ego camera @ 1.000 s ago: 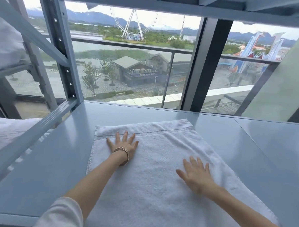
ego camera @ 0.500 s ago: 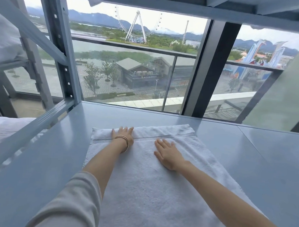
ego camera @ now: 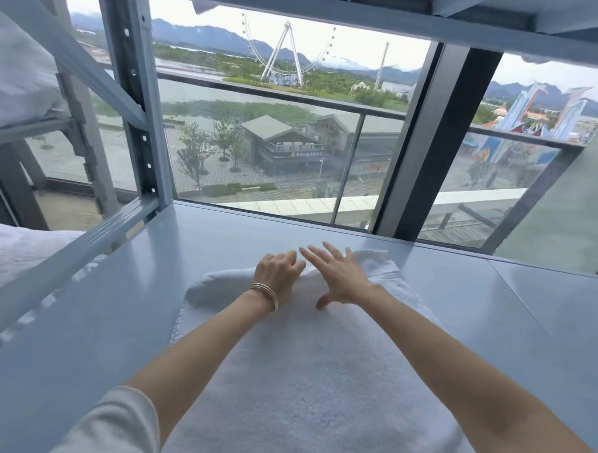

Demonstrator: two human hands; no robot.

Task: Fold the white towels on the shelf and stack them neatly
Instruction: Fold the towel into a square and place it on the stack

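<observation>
A white terry-cloth towel (ego camera: pixel 305 374) lies spread on the pale grey metal shelf (ego camera: pixel 492 320), its long side running away from the person toward the window. Its far left corner is raised off the shelf in a soft hump. The left hand (ego camera: pixel 278 271), with thin gold bangles (ego camera: pixel 266 295) at the wrist, has its fingers curled over that far edge, gripping the cloth. The right hand (ego camera: pixel 336 274) is just beside it, fingers spread wide and straight over the towel's far end, holding nothing. More white linen (ego camera: pixel 12 251) lies on the neighbouring shelf at the left.
</observation>
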